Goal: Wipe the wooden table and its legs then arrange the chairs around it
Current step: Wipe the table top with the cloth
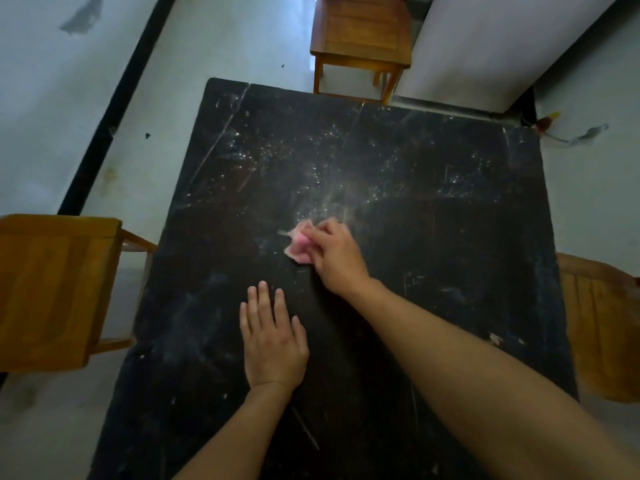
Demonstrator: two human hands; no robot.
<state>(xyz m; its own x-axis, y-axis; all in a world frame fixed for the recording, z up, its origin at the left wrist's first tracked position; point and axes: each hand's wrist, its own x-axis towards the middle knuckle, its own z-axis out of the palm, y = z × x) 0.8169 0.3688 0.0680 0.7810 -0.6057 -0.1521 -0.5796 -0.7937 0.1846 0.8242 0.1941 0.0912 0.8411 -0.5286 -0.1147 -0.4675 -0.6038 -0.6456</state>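
**Tabletop wipe in progress; legs & chairs pending**

1. Fingers [323, 233] of right hand [337, 258]: curled, pinching a crumpled pink cloth [299, 245] and pressing it onto the table [433, 258]. Cloth sits approx. mid-top.
2. Fingers [263, 299] of left hand [273, 341]: straight, slightly spread, palm flat on the top. Hand lies nearer the table's near edge than the cloth and holds nothing. Prob. a brace.
3. Table top: dark, scratched. White specks [311, 157] are scattered over the half beyond the cloth, so that half is judged unwiped. The near half shows faint smears. Cannot tell if it has been wiped.
4. Table legs: hidden under the top. Judged not yet done.
5. Chairs, 3 seen:
   - far chair [360, 32], just beyond the table's far edge
   - left chair [55, 289], close to its left edge
   - right chair [602, 323], close to its right edge, partly out of frame
   - none looks tucked in or squared up

Est. progress: early. Remaining: rest of top, all legs, chair arrangement.
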